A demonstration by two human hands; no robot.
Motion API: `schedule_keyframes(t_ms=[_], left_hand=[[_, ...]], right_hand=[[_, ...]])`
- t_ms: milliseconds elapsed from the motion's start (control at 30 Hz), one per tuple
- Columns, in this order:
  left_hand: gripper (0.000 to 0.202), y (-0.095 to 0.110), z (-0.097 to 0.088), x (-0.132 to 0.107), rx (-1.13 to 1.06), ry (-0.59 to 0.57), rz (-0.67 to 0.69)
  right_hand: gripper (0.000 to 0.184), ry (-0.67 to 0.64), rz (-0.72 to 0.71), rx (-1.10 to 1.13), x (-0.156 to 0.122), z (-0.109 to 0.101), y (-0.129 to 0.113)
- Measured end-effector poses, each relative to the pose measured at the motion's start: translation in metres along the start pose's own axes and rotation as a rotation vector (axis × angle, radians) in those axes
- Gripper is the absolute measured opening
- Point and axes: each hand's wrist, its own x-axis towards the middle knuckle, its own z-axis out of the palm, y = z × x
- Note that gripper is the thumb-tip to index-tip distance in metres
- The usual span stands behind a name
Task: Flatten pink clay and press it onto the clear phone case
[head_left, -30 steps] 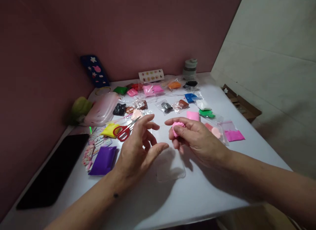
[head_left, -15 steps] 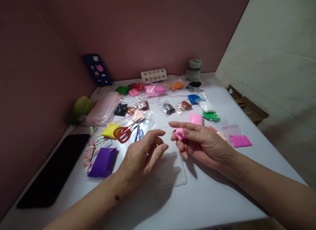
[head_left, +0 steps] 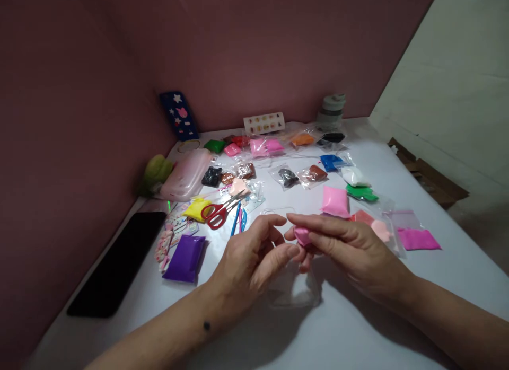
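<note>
A small lump of pink modelling clay point(head_left: 302, 236) is pinched between the thumb and fingers of my right hand point(head_left: 350, 248). My left hand point(head_left: 254, 256) is curved just to its left, thumb and fingers apart, with the thumb tip close to the right fingers; nothing shows in its grasp. Below both hands lies a clear phone case point(head_left: 294, 293) on the white table point(head_left: 350, 327), partly hidden by them. Just beyond my right hand sits a pink clay packet point(head_left: 334, 200).
Red-handled scissors point(head_left: 218, 215), blue and pink modelling tools point(head_left: 239, 220) and a purple packet point(head_left: 185, 258) lie on the left. A black phone point(head_left: 119, 261) rests near the left edge. Several bagged clays cross the back, before a bottle point(head_left: 332, 111) and a decorated blue case point(head_left: 178, 115).
My left hand has come closer to the right one. The clay in my right hand has turned and sits lower, with the palm facing further down. The whole view has shifted.
</note>
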Motion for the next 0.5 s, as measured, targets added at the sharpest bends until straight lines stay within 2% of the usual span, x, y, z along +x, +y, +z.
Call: schedule_keyframes(t_ms=[67, 133, 267, 367, 433, 500], left_hand=[[0.037, 0.001, 0.0, 0.0, -0.031, -0.044, -0.034], [0.036, 0.002, 0.001, 0.0, -0.014, -0.071, -0.009], [0.025, 0.001, 0.004, 0.0, 0.146, -0.01, 0.206], [0.017, 0.002, 0.004, -0.001, 0.251, 0.087, 0.384], [0.014, 0.001, 0.004, -0.003, 0.302, 0.138, 0.457], [0.013, 0.0, 0.005, -0.005, 0.363, 0.137, 0.484]], right_hand=[[0.036, 0.049, -0.022, -0.139, -0.003, 0.001, 0.004], [0.05, 0.075, -0.05, -0.213, -0.006, 0.003, 0.011], [0.071, 0.051, -0.132, -0.267, -0.011, 0.005, 0.02], [0.083, -0.02, -0.111, -0.152, -0.011, 0.005, 0.018], [0.074, -0.025, -0.031, -0.027, -0.008, 0.005, 0.012], [0.052, -0.023, 0.063, 0.023, -0.004, 0.005, 0.005]])
